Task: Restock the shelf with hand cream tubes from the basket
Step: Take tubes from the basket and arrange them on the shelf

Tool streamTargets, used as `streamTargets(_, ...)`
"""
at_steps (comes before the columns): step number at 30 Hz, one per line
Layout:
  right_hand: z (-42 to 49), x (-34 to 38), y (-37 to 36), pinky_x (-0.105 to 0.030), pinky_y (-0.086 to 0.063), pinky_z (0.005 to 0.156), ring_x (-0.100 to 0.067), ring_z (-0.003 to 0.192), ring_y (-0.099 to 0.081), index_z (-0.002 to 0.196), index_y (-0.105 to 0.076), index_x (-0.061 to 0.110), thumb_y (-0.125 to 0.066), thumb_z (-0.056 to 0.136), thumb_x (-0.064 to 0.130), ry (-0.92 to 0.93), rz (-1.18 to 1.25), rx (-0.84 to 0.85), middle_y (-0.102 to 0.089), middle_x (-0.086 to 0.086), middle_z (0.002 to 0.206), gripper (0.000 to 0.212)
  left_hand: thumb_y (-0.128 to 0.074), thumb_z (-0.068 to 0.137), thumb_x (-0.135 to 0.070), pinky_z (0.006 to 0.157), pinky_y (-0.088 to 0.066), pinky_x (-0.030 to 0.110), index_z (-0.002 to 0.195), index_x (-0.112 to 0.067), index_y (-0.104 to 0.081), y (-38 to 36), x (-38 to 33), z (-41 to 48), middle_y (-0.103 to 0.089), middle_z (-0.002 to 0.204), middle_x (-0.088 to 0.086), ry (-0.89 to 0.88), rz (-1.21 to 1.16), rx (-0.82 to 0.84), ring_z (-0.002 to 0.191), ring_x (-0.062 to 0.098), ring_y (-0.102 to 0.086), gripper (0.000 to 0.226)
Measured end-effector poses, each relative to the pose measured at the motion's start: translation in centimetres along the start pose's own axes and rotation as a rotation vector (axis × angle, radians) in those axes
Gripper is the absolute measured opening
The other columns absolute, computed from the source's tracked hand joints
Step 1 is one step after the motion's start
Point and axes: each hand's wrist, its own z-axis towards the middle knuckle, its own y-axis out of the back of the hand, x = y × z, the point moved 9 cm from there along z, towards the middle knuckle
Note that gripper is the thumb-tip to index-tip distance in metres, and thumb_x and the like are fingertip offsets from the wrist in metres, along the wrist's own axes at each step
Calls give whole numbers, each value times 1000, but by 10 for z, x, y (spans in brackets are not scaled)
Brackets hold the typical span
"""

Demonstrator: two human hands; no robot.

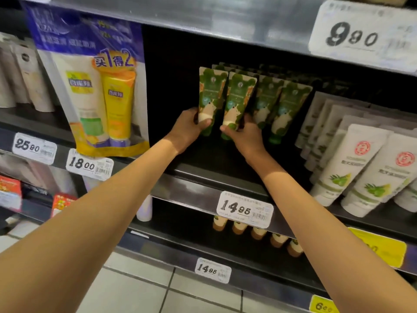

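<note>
Both my arms reach into the dark middle shelf (203, 168). My left hand (187, 129) grips the cap end of a green hand cream tube (211, 93), which stands upright. Right beside it, my right hand (246, 136) holds a second green tube (239, 98) by its lower end. The two tubes touch side by side at the left of a row of matching green tubes (286, 109), with more behind them in the dark. The basket is out of view.
A yellow and purple promo pack (101, 98) hangs at the left of the gap. White tubes (361, 163) fill the shelf at the right. Price tags (244, 210) line the shelf edges. More tubes (257, 233) stand on the shelf below, above a tiled floor.
</note>
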Motion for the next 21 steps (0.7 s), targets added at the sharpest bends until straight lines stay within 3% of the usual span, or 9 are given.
streamTargets(2,2,-1,2,-12,-36,83,-23,118,-52,130,-44,4,-68,82,14,2,-5,-39,-55,-13,129,55,-52,92,-13,73,-35,-2,132,-5,-44,-4,3,6,-52,131,9,16,-29,19,119,13,-48,42)
streamTargets(6,5,-8,3,-7,-32,75,-24,117,-52,126,-49,2,-69,80,11,-2,-39,-64,-57,-14,126,51,-55,90,-9,66,-34,-7,132,-6,-43,-7,8,12,-53,131,10,42,-42,29,107,7,-47,45)
streamTargets(12,7,-9,8,-11,-33,81,-23,118,-52,125,-51,3,-69,80,11,-12,-80,-116,-57,-13,126,49,-57,89,-14,92,-35,19,134,-10,-43,-9,8,20,-52,133,9,28,81,14,122,19,-49,47)
streamTargets(16,8,-13,8,-20,-38,91,-23,119,-52,127,-49,4,-70,79,12,-37,-60,-104,-56,-12,128,53,-58,89,-15,88,-36,19,131,-8,-47,-10,11,23,-56,129,9,31,86,5,119,20,-52,44)
streamTargets(21,10,-16,8,-21,-40,90,-23,117,-53,126,-50,4,-72,78,14,-52,-58,-114,-57,-12,127,55,-62,87,-18,90,-40,21,128,-7,-50,-13,15,23,-58,126,9,60,37,19,116,20,-54,44)
